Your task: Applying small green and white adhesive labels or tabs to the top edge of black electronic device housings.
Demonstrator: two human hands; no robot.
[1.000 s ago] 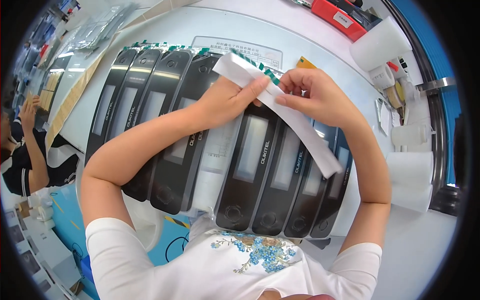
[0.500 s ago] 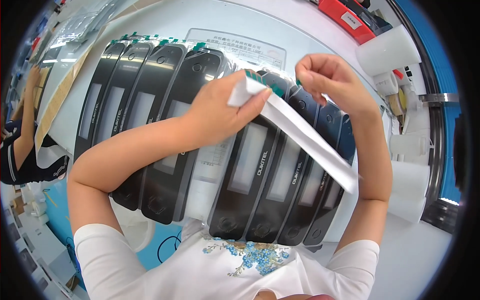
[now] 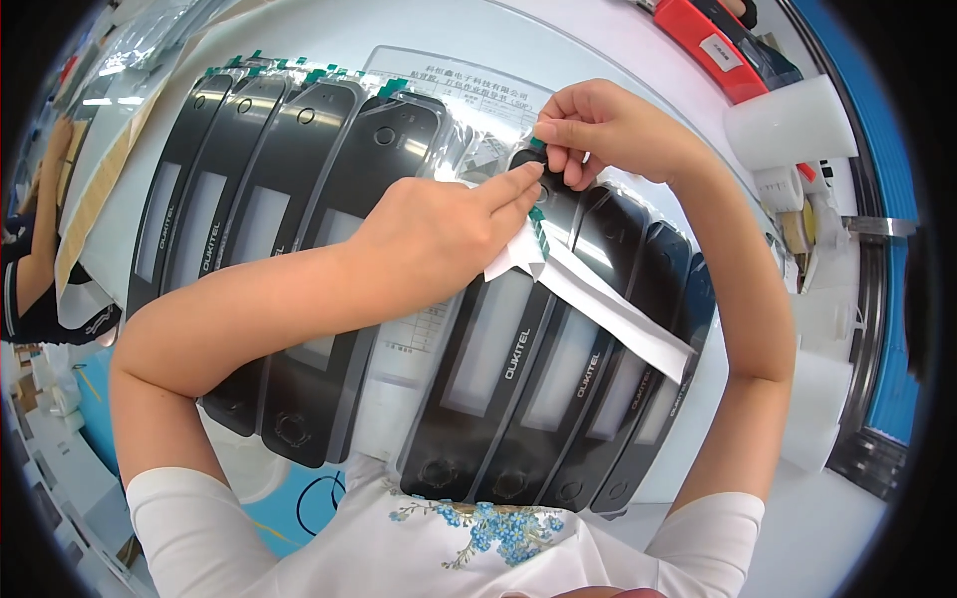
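Observation:
Two fanned groups of black phone-shaped panels with pale windows lie before me. Green tabs (image 3: pixel 394 88) stick out at the far ends of the left group. My left hand (image 3: pixel 439 229) holds a folded white paper strip (image 3: pixel 618 317) with small green tabs (image 3: pixel 540 231) along its edge. Its fingertips also reach the far end of a black panel (image 3: pixel 469 429), first in the right group. There my right hand (image 3: pixel 623 130) pinches a green tab (image 3: pixel 537 143) between thumb and forefinger. The left hand's thumb is hidden.
A printed sheet in a clear sleeve (image 3: pixel 454 75) lies behind the panels. White rolls (image 3: pixel 788 125) and a red bin (image 3: pixel 713 45) stand at the far right. Clear film (image 3: pixel 150 60) covers the far left, where another person's arm (image 3: pixel 45 219) shows.
My right hand has moved left and down to the panel's far end with the green tab. The left hand's fingers have stretched toward it, still keeping the paper strip.

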